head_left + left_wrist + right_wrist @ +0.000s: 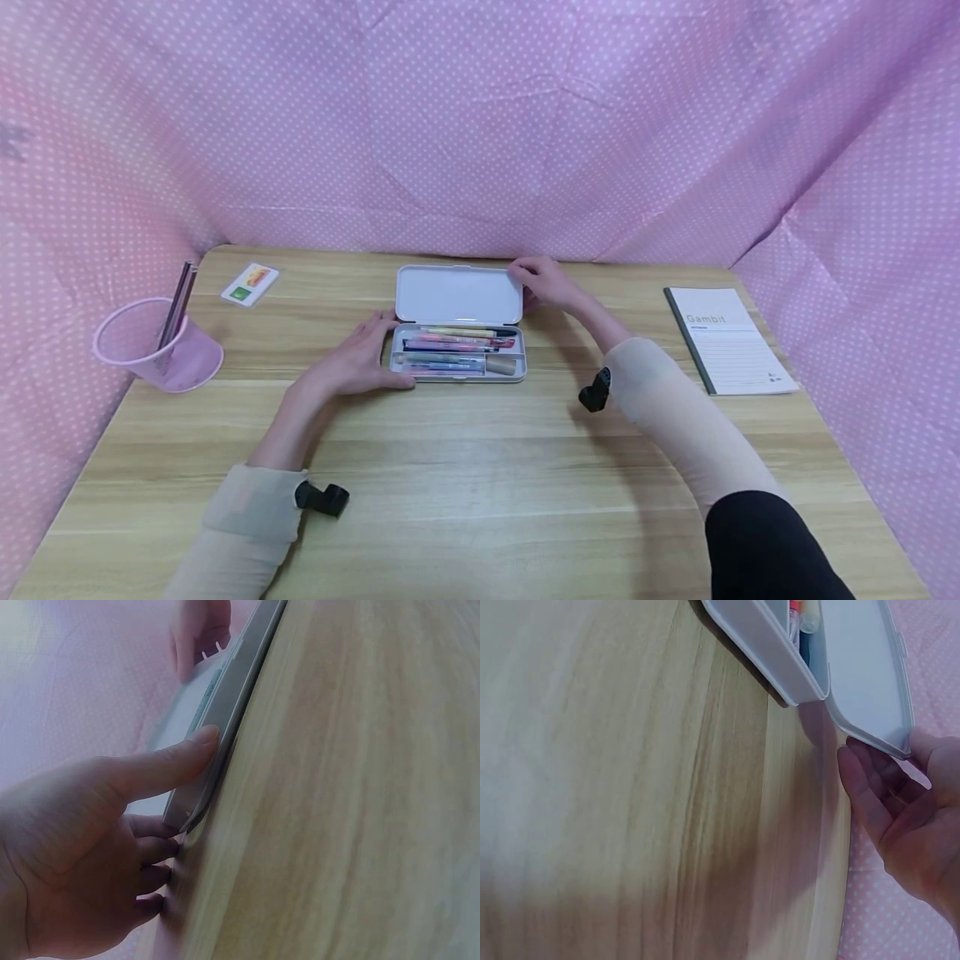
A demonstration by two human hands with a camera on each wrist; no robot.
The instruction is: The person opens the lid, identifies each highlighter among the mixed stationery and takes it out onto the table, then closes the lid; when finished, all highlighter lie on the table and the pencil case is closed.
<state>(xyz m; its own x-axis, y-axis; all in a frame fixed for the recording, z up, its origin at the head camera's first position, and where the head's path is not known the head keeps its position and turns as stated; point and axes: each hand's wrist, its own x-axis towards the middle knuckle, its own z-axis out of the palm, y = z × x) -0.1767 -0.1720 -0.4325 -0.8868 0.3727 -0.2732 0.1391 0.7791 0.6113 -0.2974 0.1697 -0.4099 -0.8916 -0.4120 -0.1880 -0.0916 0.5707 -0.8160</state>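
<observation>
A white pencil case (457,377) lies open in the middle of the table, with several pens (450,344) in its tray. Its lid (459,293) is tilted back toward the curtain. The left hand (358,358) grips the case's left end; in the left wrist view that hand's thumb (169,766) lies on the front side and the fingertips are at the corner. At the lid's right outer corner, the right hand (546,282) pinches the edge; the right wrist view shows its thumb and fingers (870,784) around that corner.
A pink cup (187,362) holding dark sticks (178,307) stands at the left. Behind it lies a small card (251,284). A notebook (731,342) is at the right. Pink dotted curtains (480,125) surround the table's back and sides.
</observation>
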